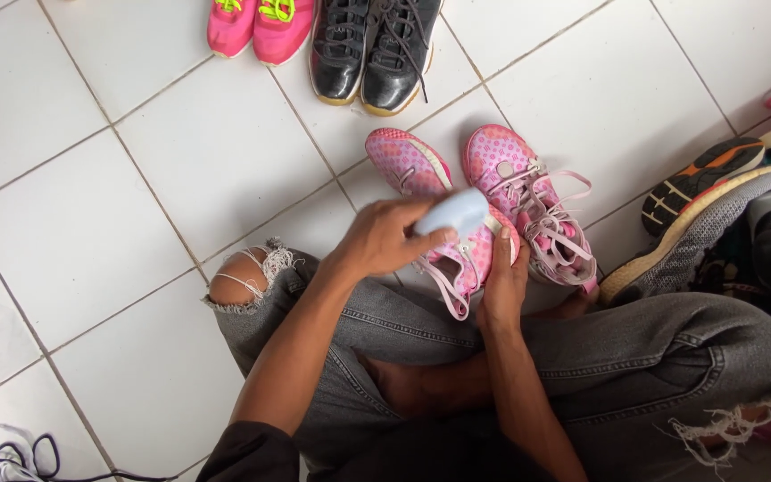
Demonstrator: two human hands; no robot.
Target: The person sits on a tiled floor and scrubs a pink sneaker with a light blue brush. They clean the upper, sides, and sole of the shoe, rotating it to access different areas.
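I sit cross-legged on a white tiled floor in torn grey jeans. My left hand grips a pale blue cloth or brush, blurred, over a pink patterned sneaker. My right hand clasps the heel end of that same sneaker, thumb up along its side. The matching pink sneaker with loose pink laces lies on the floor just to the right, touching the held one.
A black high-top pair and a bright pink pair with neon laces stand at the top. A heap of other shoes, including a grey and orange-soled pair, fills the right edge. Black laces lie at bottom left.
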